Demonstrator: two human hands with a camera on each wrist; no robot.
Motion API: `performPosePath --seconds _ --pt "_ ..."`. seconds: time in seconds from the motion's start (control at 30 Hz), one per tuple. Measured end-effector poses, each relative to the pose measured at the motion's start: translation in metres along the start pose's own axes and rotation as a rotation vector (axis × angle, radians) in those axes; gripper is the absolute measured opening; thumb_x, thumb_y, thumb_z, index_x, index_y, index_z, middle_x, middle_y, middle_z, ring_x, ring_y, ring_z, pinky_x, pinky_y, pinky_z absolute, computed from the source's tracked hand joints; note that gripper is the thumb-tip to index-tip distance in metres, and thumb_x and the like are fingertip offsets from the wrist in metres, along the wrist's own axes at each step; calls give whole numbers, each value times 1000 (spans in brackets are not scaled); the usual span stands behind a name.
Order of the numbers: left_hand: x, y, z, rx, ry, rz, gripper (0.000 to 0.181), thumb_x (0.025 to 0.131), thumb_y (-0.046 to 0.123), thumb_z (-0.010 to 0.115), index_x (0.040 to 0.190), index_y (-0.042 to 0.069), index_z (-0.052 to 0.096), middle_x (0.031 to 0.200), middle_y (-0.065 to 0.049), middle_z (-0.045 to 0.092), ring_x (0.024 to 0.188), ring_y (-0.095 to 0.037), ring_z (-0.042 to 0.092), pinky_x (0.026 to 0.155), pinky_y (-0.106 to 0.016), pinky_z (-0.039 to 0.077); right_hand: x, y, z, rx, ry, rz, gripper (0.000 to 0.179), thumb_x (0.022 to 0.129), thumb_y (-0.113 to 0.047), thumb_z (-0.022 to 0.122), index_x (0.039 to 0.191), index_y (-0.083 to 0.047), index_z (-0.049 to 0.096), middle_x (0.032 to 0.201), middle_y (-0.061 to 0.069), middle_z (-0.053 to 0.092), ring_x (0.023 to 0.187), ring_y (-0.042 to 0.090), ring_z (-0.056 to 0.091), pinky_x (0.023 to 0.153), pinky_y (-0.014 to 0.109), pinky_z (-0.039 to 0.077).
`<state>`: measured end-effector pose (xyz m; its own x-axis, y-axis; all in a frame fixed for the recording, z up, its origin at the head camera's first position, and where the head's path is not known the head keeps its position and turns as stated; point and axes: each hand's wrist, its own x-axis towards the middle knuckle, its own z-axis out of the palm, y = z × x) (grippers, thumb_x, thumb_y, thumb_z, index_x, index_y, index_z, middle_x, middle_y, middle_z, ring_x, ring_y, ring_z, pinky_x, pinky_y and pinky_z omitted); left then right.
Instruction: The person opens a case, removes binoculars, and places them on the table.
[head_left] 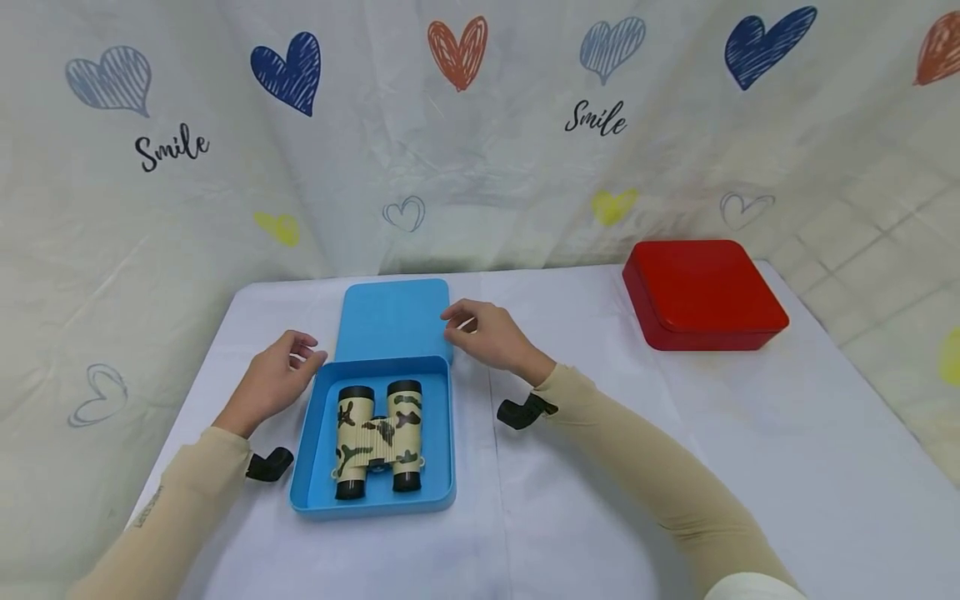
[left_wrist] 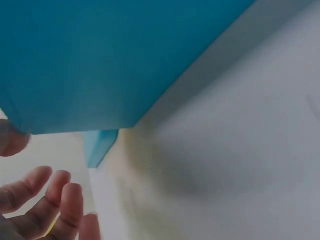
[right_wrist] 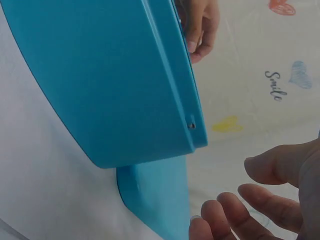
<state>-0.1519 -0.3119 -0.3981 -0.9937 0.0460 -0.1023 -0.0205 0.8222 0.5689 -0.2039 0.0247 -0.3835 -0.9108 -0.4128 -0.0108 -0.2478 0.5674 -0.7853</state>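
Note:
A blue box (head_left: pixel 297 492) lies open on the white-covered table, its lid (head_left: pixel 390 317) folded back flat behind it. Inside the tray rests a pair of camouflage binoculars (head_left: pixel 378 437) with black ends. My left hand (head_left: pixel 273 383) is at the box's rear left corner, fingers loosely bent. In the left wrist view, the thumb (left_wrist: pixel 12 139) is at the corner of the blue wall; whether it touches is hard to tell. My right hand (head_left: pixel 491 337) hovers by the lid's right edge, and in the right wrist view its relaxed fingers (right_wrist: pixel 240 215) stand apart from the box. Neither hand holds anything.
A closed red box (head_left: pixel 708 292) sits at the table's back right. White cloth (head_left: pixel 570 517) covers the table, and a curtain (head_left: pixel 510 167) printed with hearts hangs behind it. A black wrist-camera mount (head_left: pixel 270 465) juts from the left sleeve, another mount (head_left: pixel 525 412) from the right.

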Motion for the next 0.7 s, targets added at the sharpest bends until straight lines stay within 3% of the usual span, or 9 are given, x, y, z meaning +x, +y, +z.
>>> performPosePath --seconds 0.23,0.5,0.7 --pt "-12 2 10 2 50 18 61 104 49 55 136 -3 49 123 -24 61 108 -37 61 80 -44 61 -14 -14 7 -32 18 -92 32 101 -23 64 130 -9 67 122 10 72 110 26 71 86 35 61" --pt "-29 8 14 43 59 46 58 101 38 64 133 -7 47 117 -25 57 101 -35 57 75 -38 55 -27 -26 18 -106 19 -201 32 100 -18 66 129 -5 67 124 13 70 105 25 72 93 39 60" --pt "-41 13 15 122 110 77 51 99 33 67 126 -8 51 109 -25 59 91 -33 56 71 -40 53 -35 -33 27 -127 10 -251 33 100 -18 68 130 -5 66 125 14 70 103 25 72 92 39 60"
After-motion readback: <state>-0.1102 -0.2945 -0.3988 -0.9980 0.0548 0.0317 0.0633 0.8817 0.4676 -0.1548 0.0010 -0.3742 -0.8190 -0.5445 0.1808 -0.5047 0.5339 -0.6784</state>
